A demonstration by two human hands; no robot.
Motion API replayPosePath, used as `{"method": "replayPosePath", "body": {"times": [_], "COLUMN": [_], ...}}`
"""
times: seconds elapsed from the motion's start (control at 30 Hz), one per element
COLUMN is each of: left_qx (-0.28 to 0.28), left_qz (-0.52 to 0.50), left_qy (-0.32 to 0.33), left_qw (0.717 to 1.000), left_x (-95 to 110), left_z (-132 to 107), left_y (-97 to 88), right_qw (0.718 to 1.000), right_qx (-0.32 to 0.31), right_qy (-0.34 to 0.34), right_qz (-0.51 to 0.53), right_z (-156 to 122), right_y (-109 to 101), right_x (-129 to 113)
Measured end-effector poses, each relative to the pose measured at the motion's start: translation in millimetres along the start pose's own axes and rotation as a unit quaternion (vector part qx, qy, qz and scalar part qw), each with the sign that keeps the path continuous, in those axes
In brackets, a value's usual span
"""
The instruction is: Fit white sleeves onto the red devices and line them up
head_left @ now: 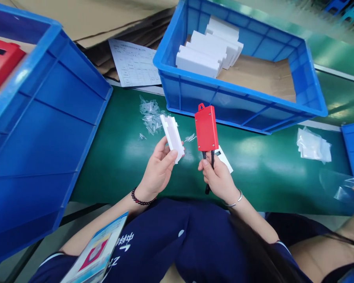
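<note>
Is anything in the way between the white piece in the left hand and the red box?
Nothing visible blocks the white piece in the left hand from the red box. Some small clear bits show between them, but seem to lie on the green table below.

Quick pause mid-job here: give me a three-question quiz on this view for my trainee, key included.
1. What does the left hand hold? (a) a clear plastic bag (b) a white channel-shaped piece (c) a blue pen
2. True or false: the right hand grips black flexible leads at the lower end of a red rectangular plastic box.
3. Fill in the colour: the long blue plastic crate beyond the hands contains stacked, notched ___ pieces.

Key: 1 b; 2 true; 3 white.
</note>
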State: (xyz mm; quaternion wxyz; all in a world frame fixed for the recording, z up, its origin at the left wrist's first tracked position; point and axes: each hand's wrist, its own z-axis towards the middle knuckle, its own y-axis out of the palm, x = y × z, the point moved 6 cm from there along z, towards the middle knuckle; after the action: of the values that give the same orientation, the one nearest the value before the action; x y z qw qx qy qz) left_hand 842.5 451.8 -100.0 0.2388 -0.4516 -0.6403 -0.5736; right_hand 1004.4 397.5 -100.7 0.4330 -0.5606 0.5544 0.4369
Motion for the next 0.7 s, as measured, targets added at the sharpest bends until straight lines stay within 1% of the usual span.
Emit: {"method": "replayPosePath", "body": {"times": [0.1,0.17,0.3,0.37,0.47,0.7], "left_qx": [0.001,0.001,-0.005,-0.010,-0.008,-0.002], "left_qz": [-0.003,-0.006,-0.012,-0.012,-0.010,-0.022], "left_qy": [-0.013,-0.014,-0.003,0.002,0.003,-0.018], "left_qw": [1.000,1.000,1.000,1.000,1.000,1.000], "left_x": [-2.2,-2.2,0.9,2.7,3.9,3.0], "left_z": [-0.4,-0.8,-1.6,-2.0,-2.3,-3.2], "left_y": [-0.3,0.0,1.8,2.4,1.8,1.0], "right_qw": [0.996,0.987,0.953,0.936,0.920,0.899], "right_qx": [-0.022,-0.054,-0.117,-0.139,-0.153,-0.158], "right_qy": [0.030,0.050,0.095,0.108,0.121,0.132], "right_qz": [0.080,0.143,0.263,0.306,0.339,0.386], "right_z": [-0.1,-0.8,-3.0,-3.5,-2.8,-0.4], "right_y": [4.3,8.3,12.5,12.1,8.7,3.1], "right_x": [-4.7,-9.3,-16.3,-17.9,-16.5,-8.2]}}
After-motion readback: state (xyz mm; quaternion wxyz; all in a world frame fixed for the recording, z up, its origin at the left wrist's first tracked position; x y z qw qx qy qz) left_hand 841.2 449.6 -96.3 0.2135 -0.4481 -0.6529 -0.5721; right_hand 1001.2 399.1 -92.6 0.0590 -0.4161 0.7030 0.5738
